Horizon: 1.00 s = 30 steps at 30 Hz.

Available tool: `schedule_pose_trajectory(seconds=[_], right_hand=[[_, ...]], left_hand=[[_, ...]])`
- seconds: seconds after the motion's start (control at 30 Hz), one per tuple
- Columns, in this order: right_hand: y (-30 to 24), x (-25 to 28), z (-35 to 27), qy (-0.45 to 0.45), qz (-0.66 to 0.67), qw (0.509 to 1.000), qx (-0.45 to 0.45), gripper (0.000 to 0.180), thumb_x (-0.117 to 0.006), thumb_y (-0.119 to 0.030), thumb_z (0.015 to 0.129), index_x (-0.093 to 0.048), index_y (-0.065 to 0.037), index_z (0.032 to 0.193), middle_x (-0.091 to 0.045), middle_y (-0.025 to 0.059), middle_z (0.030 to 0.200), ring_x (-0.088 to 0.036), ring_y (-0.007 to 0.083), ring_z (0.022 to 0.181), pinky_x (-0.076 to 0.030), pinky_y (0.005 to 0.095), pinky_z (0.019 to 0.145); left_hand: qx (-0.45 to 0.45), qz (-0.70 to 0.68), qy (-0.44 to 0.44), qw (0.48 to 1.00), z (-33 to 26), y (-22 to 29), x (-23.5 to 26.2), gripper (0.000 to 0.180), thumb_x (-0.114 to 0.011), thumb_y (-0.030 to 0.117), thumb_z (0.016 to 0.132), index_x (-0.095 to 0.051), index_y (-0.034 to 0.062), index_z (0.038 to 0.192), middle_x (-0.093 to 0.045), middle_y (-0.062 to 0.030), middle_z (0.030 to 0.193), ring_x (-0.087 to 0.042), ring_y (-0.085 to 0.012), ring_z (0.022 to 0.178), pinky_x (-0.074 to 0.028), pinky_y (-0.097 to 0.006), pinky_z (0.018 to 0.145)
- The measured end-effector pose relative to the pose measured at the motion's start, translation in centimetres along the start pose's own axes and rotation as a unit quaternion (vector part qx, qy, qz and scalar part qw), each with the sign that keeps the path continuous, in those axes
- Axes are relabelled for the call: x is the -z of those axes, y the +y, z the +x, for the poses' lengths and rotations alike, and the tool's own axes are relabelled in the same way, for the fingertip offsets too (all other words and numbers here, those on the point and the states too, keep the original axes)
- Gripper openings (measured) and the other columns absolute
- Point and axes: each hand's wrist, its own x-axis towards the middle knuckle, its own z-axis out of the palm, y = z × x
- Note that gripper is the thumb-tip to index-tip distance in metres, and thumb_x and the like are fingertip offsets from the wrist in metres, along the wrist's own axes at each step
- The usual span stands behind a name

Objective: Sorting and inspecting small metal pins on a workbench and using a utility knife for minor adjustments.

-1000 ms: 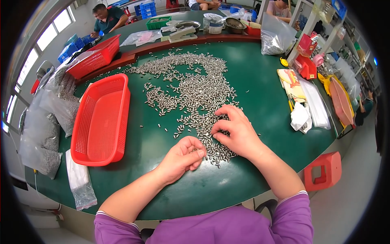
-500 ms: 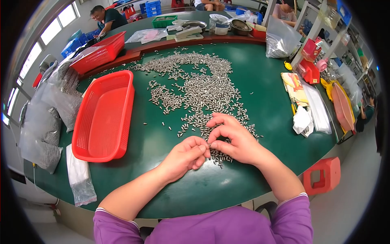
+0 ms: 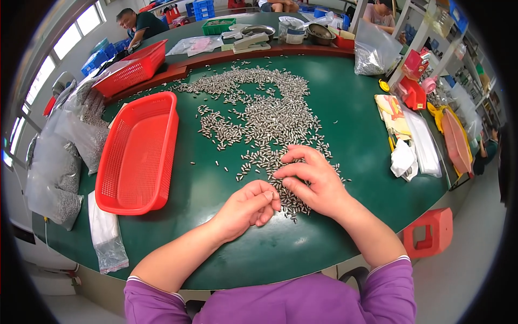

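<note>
A loose spread of small silvery metal pins (image 3: 280, 116) covers the middle of the green table (image 3: 232, 264) and runs toward me. At its near left edge my left hand (image 3: 251, 208) is closed, thumb pressed to the forefinger; whatever sits in that pinch is too small to make out. My right hand (image 3: 313, 181) hovers over the near end of the pins, fingers curved and apart, with nothing visible in them. A gap lies between the two hands.
An empty red plastic basket (image 3: 137, 154) stands left of the pins. Clear bags of metal parts (image 3: 56, 178) line the left edge. On the right lie a white cloth (image 3: 403, 159) and a plastic sheet (image 3: 423, 143). Another red basket (image 3: 135, 65) and a metal bowl (image 3: 258, 31) are farther back.
My right hand has drawn away from my left hand, up and to the right, and its fingers have parted. My left hand has stayed put, still pinched.
</note>
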Motion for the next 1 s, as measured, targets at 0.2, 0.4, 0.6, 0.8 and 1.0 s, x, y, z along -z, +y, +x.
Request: schedule_pose_trajectory(seconds=[0.2,0.4,0.6,0.8,1.0], right_hand=[[0.8,0.6,0.0,0.039,-0.081,0.996,-0.023,0.012,-0.068,-0.009,0.075,-0.065,-0.012,0.087,-0.053,0.0083,0.107,-0.051,0.0290,0.107,-0.043,0.0394,0.090],[1.5,0.2,-0.2,-0.003,-0.147,0.989,-0.014,0.016,-0.071,-0.008,0.071,-0.064,-0.012,0.084,-0.053,0.0068,0.111,-0.044,0.0324,0.119,-0.039,0.0435,0.096],[1.0,0.1,-0.1,-0.035,-0.176,0.984,-0.024,0.013,-0.071,-0.009,0.071,-0.062,-0.010,0.080,-0.053,0.0069,0.112,-0.040,0.0343,0.125,-0.036,0.0472,0.098],[0.9,0.3,-0.1,-0.057,-0.153,0.987,-0.011,0.011,-0.067,-0.007,0.076,-0.060,-0.008,0.083,-0.053,0.0076,0.113,-0.038,0.0348,0.128,-0.033,0.0462,0.102],[-0.7,0.4,0.0,-0.118,0.141,0.981,-0.068,0.010,-0.067,-0.010,0.081,-0.060,-0.008,0.088,-0.054,0.0050,0.113,-0.038,0.0311,0.129,-0.035,0.0420,0.102]], left_hand=[[0.003,-0.027,0.002,1.000,-0.1,0.0,0.0,0.017,-0.042,0.018,0.097,-0.051,0.0039,0.100,-0.058,-0.0095,0.089,-0.044,-0.0109,0.061,-0.036,-0.022,0.052],[-0.001,-0.042,0.000,0.999,-0.1,0.2,0.0,0.025,-0.039,0.021,0.098,-0.052,0.0013,0.106,-0.057,-0.0119,0.092,-0.045,-0.0135,0.062,-0.037,-0.024,0.054],[0.003,-0.029,0.008,1.000,0.0,0.2,0.1,0.025,-0.040,0.023,0.098,-0.051,0.0033,0.108,-0.057,-0.0072,0.090,-0.048,-0.0120,0.064,-0.038,-0.024,0.054],[0.004,-0.030,0.008,1.000,-0.1,0.1,0.0,0.019,-0.042,0.019,0.098,-0.052,0.0042,0.106,-0.057,-0.0069,0.089,-0.046,-0.0104,0.062,-0.037,-0.022,0.053],[0.008,-0.004,-0.006,1.000,-0.2,0.2,0.0,0.012,-0.048,0.015,0.095,-0.049,0.0058,0.102,-0.056,-0.0049,0.087,-0.044,-0.0076,0.060,-0.034,-0.020,0.051]])
